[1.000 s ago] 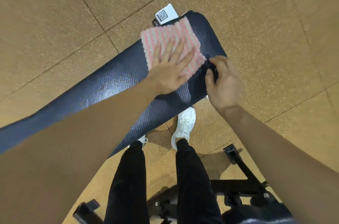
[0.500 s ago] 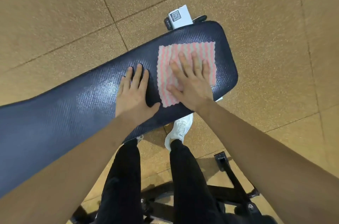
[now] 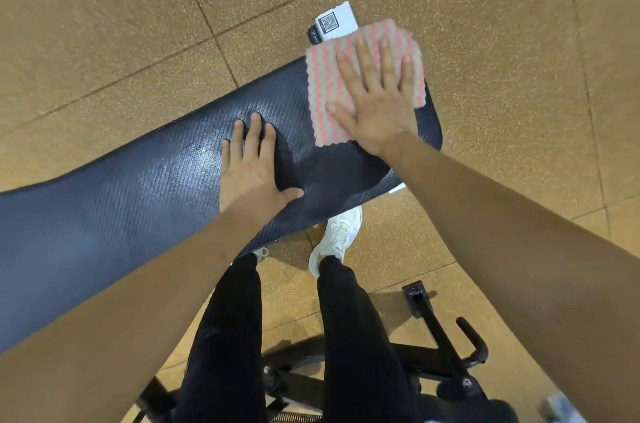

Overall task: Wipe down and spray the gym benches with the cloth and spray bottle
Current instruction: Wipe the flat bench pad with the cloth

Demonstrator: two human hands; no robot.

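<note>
Nearest the camera, a person's legs in black trousers (image 3: pixel 346 336) and a white shoe (image 3: pixel 337 235) stand beside a black metal frame (image 3: pixel 436 329). Beyond them a dark padded bench (image 3: pixel 138 200) runs left to right. The left hand (image 3: pixel 254 173) lies flat on its middle, fingers straight and close together. Further right, the right hand (image 3: pixel 377 100), fingers spread, presses a pink-and-white striped cloth (image 3: pixel 323 83) onto the bench's right end, the cloth overhanging the far edge. A QR-code label (image 3: pixel 334 22) shows just behind, on the tan tiled floor (image 3: pixel 104 24).
</note>
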